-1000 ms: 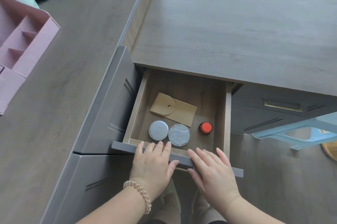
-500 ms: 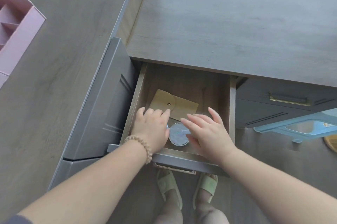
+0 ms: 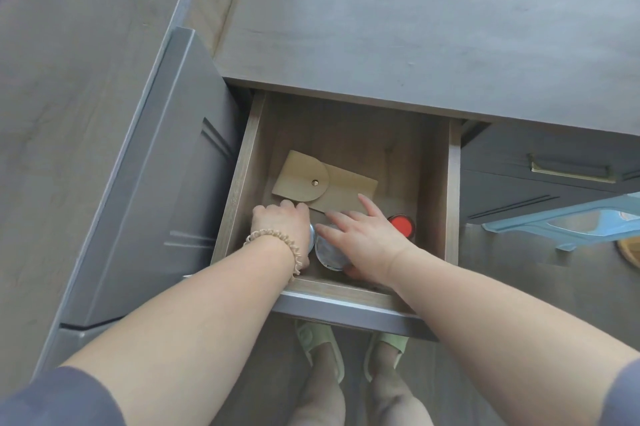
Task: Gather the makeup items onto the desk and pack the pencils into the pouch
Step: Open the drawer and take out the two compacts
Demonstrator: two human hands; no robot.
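Observation:
The open wooden drawer (image 3: 242,176) under the desk top (image 3: 415,27) holds a tan snap pouch (image 3: 332,185), a red-lidded jar (image 3: 401,225) and two round compacts. My left hand (image 3: 282,224) is curled over the silver compact (image 3: 312,235) at the drawer's front left; only its rim shows. My right hand (image 3: 367,238) lies over the clear-lidded compact (image 3: 329,254), fingers spread across its top and thumb at its near edge. The pouch lies just beyond both hands, and the jar sits to the right of my right hand. No pencils are visible.
A grey cabinet panel (image 3: 173,183) and a lower counter (image 3: 69,79) lie to the left. A closed drawer with a brass handle (image 3: 571,172) is at the right, with a light blue plastic seat (image 3: 571,221) below it. My feet in green slippers (image 3: 318,349) stand under the drawer.
Both hands left the drawer's front edge and reached inside. They have now closed over the two round compacts, and the view has moved nearer to the drawer.

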